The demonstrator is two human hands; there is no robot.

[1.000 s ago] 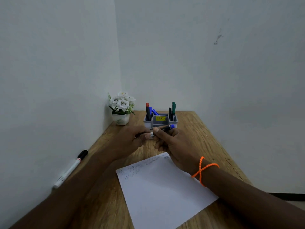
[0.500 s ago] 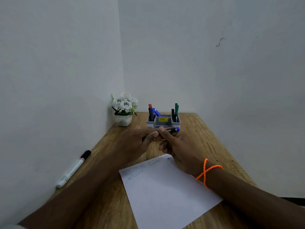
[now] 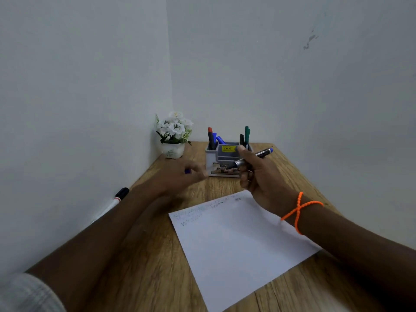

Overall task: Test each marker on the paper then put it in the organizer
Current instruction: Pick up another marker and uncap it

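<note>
Head view: my hands have just pulled apart, so the cap (image 3: pixel 187 171) is off, pinched in my left hand (image 3: pixel 177 176). My right hand (image 3: pixel 258 176) grips the blue marker (image 3: pixel 252 157), bare-tipped, above the bench (image 3: pixel 157 255); the paper (image 3: pixel 236 239) comes next, then the organizer (image 3: pixel 225 158).

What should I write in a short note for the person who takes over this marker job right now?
Right hand holds an uncapped blue marker, tip toward the paper. Left hand pinches something small and blue, likely its cap; blurred.
The organizer at the far end of the table already holds several markers. The paper has scribbles along its far edge.
Left: test this marker, cap it, put it in the organizer. Then the black-capped marker by the left wall.
</note>
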